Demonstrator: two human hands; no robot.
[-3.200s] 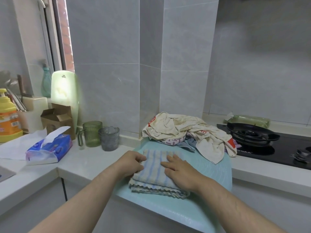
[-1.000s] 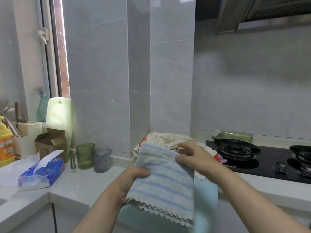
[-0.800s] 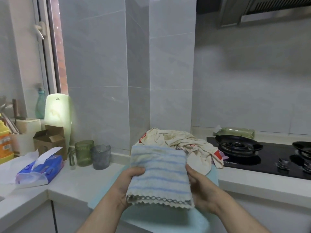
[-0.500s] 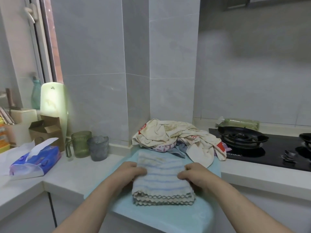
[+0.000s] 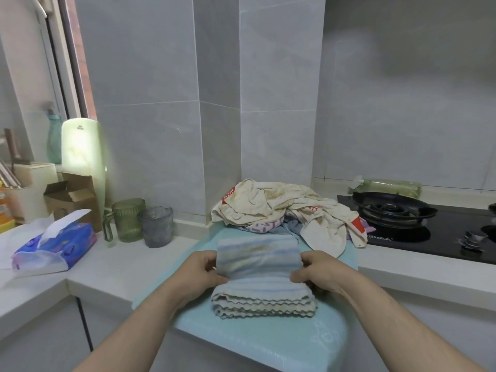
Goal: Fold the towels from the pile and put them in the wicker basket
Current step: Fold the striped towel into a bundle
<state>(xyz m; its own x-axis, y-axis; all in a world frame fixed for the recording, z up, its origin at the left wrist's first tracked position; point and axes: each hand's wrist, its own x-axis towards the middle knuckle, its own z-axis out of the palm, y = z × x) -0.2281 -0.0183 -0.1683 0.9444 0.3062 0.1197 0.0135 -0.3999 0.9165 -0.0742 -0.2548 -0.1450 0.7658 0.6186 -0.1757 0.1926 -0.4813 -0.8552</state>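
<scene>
With left hand (image 5: 200,267) and right hand (image 5: 319,272), gripping opposite ends of the striped towel (image 5: 257,256), fingers curled round its raised far fold. Lying half-folded on the pale blue mat (image 5: 268,342), scalloped hems stacked toward the camera. Just behind, on the mat's far end: the crumpled towel pile (image 5: 281,208), beside the black stove (image 5: 442,237).

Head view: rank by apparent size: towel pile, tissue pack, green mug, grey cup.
1. crumpled cream towel pile
2. blue plastic tissue pack
3. green ribbed mug and grey glass cup: alike, unranked.
</scene>
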